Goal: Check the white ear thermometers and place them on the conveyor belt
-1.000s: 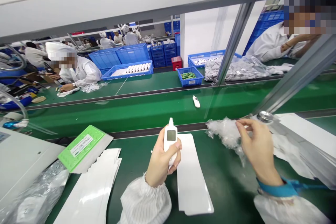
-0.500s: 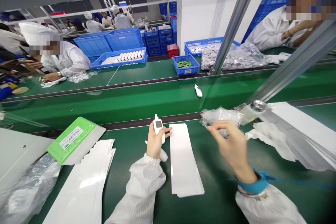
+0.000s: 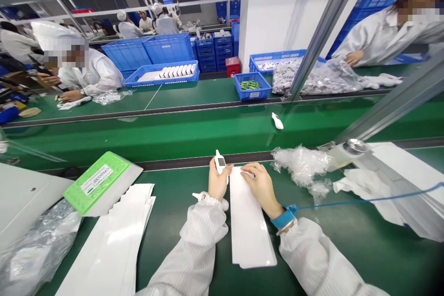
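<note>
Two hands meet at frame centre: the left hand (image 3: 218, 184) closes around a small white device (image 3: 219, 163), held upright at the far end of a flat white pouch (image 3: 249, 226) on the green surface (image 3: 169, 212). The right hand (image 3: 261, 187) lies open on that end, holding nothing. Pressing the pouch flat looks wise. Fingers hide the device's lower body, and its screen is unreadable.

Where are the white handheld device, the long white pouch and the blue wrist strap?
white handheld device (image 3: 220, 163), head view, its small screen.
long white pouch (image 3: 250, 231), head view, its bare middle.
blue wrist strap (image 3: 282, 218), head view, band on the right wrist.
</note>
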### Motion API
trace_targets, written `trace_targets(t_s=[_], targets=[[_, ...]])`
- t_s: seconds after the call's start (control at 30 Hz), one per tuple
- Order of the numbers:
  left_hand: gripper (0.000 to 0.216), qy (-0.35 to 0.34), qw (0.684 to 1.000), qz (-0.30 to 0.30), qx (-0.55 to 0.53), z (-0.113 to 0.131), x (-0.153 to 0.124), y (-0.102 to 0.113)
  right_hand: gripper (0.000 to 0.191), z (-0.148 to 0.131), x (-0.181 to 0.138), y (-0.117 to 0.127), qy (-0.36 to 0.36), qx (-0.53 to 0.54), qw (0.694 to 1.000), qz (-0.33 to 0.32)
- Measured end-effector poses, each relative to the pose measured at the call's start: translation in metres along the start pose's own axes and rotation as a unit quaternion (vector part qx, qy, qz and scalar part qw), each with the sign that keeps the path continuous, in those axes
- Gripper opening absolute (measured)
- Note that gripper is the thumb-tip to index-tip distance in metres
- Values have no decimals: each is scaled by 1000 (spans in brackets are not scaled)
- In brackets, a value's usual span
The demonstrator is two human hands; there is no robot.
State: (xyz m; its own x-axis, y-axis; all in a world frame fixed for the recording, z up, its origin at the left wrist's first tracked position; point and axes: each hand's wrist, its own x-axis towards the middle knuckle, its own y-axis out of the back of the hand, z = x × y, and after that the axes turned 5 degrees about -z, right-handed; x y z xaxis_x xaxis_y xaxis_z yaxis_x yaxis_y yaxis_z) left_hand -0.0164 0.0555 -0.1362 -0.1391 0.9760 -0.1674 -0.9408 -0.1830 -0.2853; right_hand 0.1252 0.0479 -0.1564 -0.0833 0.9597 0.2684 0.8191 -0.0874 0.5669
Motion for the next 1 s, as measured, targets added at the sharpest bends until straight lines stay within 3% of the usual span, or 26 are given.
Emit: trace_targets(t_s=[0.4, 0.73, 1.0], targets=[[52, -8, 1000, -7, 12, -2, -1, 1, 14, 2, 9, -5, 13, -39, 999, -4], [49, -25, 998, 9, 53, -7, 0, 1, 11, -9, 0, 7, 113, -67, 990, -58], [54, -21, 997, 8, 73, -8, -1, 0, 5, -8, 2, 7, 81, -28, 994, -72]])
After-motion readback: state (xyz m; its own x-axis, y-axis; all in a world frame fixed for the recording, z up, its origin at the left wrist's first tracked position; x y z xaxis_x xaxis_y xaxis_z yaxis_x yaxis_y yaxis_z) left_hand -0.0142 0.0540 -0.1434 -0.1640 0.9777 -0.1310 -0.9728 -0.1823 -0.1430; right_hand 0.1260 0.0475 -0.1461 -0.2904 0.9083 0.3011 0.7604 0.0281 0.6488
